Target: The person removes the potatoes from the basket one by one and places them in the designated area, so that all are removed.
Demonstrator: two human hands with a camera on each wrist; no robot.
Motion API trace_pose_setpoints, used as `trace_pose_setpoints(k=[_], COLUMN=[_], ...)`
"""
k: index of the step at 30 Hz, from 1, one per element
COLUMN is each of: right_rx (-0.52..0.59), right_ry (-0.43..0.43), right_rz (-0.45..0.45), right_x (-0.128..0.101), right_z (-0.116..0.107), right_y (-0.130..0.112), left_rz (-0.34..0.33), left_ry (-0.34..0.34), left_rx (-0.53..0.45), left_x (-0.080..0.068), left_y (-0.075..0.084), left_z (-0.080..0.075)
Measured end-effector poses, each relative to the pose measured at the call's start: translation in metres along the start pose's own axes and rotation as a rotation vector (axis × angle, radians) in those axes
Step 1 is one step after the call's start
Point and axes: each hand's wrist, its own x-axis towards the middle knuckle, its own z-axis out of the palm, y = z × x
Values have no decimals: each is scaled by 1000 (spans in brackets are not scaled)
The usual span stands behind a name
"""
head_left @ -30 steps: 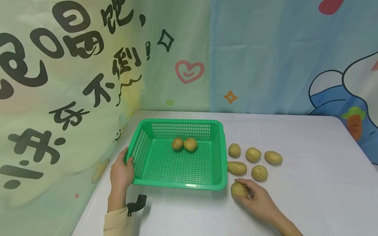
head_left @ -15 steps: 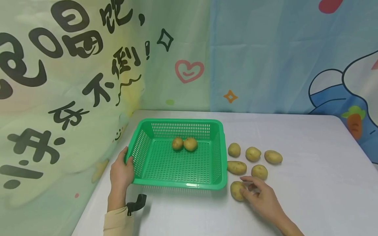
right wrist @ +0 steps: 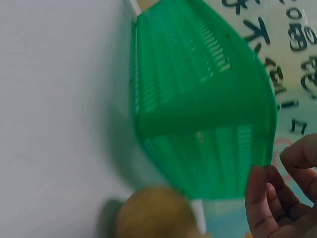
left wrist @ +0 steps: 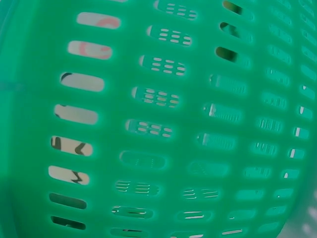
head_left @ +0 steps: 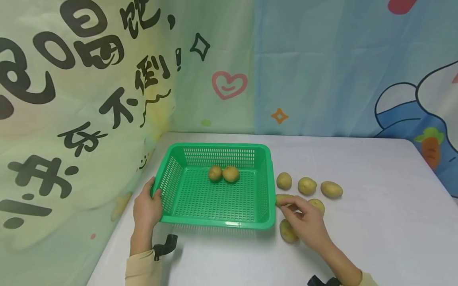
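My left hand [head_left: 147,206] grips the left rim of a green plastic basket [head_left: 218,225], thumb on the inner side. The basket's slotted wall [left wrist: 29,124] fills the left wrist view, and that hand does not show there. Two potatoes lie side by side in the basket, a browner one [head_left: 215,174] and a yellower one [head_left: 230,174]. My right hand [head_left: 308,225] is over the long potato [head_left: 280,200] beside the basket's right wall, partly covering it. In the right wrist view its fingers [right wrist: 256,198] hold nothing. Below the hand sits another potato [head_left: 287,231].
More potatoes stand on the white table [head_left: 379,206] right of the basket: one near its wall [head_left: 284,180], one in the middle [head_left: 307,186], an oval one [head_left: 331,190], and one [head_left: 317,205] partly behind my right hand. A printed cloth [head_left: 322,79] hangs behind.
My right hand has let go of the nearest potato and moved away from the front, up toward the long potato. The left hand and basket have stayed put.
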Motion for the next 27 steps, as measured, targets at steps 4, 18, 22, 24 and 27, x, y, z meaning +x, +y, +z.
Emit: trace_pose_setpoints(k=[4, 18, 22, 24, 27], right_rx=[-20, -202, -259, -301, -353], right_ry=[-12, -147, -278, -320, -377], right_rz=[-63, -150, -78, -37, 5], right_x=[14, 71, 91, 100, 112], right_z=[11, 40, 52, 58, 65], right_y=[1, -15, -11, -5, 1], left_rz=[7, 8, -9, -20, -28], left_ry=[9, -2, -12, -22, -27], left_rx=[-1, -13, -12, -15, -20], left_x=[1, 3, 1, 0, -3], left_y=[2, 6, 4, 3, 2], left_z=[0, -4, -4, -4, -4])
